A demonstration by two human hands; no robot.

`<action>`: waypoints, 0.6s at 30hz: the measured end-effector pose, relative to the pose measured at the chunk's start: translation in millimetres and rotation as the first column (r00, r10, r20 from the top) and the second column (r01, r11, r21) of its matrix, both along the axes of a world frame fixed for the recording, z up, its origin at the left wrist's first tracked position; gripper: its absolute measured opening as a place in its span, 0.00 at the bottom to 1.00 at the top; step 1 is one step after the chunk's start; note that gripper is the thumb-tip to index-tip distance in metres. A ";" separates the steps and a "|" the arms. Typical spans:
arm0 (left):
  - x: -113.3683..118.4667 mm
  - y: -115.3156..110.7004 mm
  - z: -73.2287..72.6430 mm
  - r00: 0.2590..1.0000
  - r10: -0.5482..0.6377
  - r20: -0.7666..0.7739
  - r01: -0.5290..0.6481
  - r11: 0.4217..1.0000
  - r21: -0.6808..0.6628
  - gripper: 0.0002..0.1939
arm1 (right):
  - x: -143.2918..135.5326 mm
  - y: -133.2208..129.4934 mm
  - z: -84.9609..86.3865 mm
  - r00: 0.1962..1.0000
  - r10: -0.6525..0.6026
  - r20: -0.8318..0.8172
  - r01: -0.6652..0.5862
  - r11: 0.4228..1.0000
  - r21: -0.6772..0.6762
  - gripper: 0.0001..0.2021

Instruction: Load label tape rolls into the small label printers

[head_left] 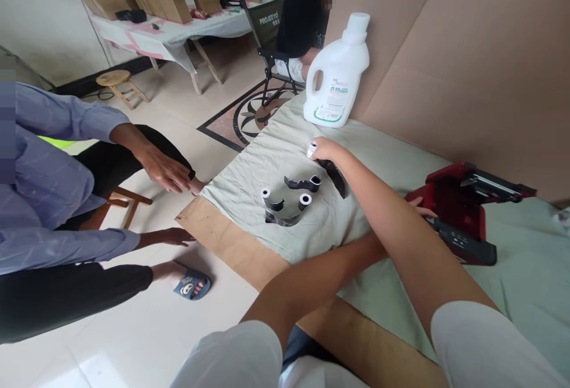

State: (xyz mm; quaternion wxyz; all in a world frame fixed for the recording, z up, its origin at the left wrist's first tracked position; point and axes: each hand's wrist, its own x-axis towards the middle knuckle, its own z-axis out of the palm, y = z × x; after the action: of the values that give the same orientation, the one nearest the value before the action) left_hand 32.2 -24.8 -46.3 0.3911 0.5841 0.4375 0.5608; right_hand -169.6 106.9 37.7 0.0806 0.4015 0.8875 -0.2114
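My arms are crossed, right over left. My right hand [327, 149] pinches a small white roll [312, 150] at the far part of the cloth-covered table; a dark strip [333, 177] lies just below it. My left hand [422, 207], partly hidden behind my right forearm, has its fingers on the near left edge of an open red and black case [463, 210]. Between the hands and the near-left table edge lie a dark curled roll [315, 183], a white-cored roll [305, 200] with its dark strip unrolled, and a smaller white-cored roll [266, 193].
A white detergent bottle [336, 79] stands at the far edge beside a cardboard wall [445, 67]. At left sits a person in a blue shirt [53, 168], one hand [167, 168] near the table corner. Another person sits behind, by a second table [169, 35].
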 end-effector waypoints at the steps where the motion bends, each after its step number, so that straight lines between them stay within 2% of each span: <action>1: 0.3 -0.2 -1.5 1.000 -0.026 0.004 0.026 1.000 0.003 0.17 | 0.0 0.1 -5.2 1.000 0.004 0.000 -0.004 1.000 0.000 0.25; 4: 0.7 0.0 -7.5 0.996 -0.082 0.014 0.083 0.996 -0.016 0.20 | 2.6 1.0 -14.1 1.000 0.018 -0.005 -0.018 1.000 0.014 0.24; 7: 0.4 1.6 -12.8 0.996 -0.082 0.023 0.082 0.996 -0.024 0.23 | 6.0 -0.2 -13.5 1.000 0.015 0.010 -0.015 1.000 0.023 0.27; 10: -1.4 1.1 -9.9 0.995 -0.094 -0.019 0.094 0.996 0.000 0.21 | 11.0 -6.5 -7.6 1.000 0.014 0.018 -0.016 0.997 0.076 0.42; 12: -3.0 -1.3 -2.4 0.997 -0.069 -0.041 0.069 0.998 0.002 0.18 | 14.4 -12.3 -5.1 0.994 0.106 -0.021 -0.101 0.980 0.171 0.48; 15: -5.7 -6.8 11.2 0.999 -0.030 -0.012 0.030 0.999 -0.011 0.19 | 16.3 -19.9 -7.1 0.965 0.262 -0.025 -0.251 0.946 0.207 0.39; 18: -8.2 -11.9 18.4 1.000 -0.006 0.022 0.006 1.000 -0.006 0.19 | 14.1 -24.2 -10.7 0.968 0.251 0.026 -0.252 0.956 0.149 0.35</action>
State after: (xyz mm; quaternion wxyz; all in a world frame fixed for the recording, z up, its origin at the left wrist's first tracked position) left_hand 24.0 -36.8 -27.9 0.3991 0.5781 0.4331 0.5647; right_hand -155.4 82.7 27.0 0.0793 0.2910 0.9445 -0.1303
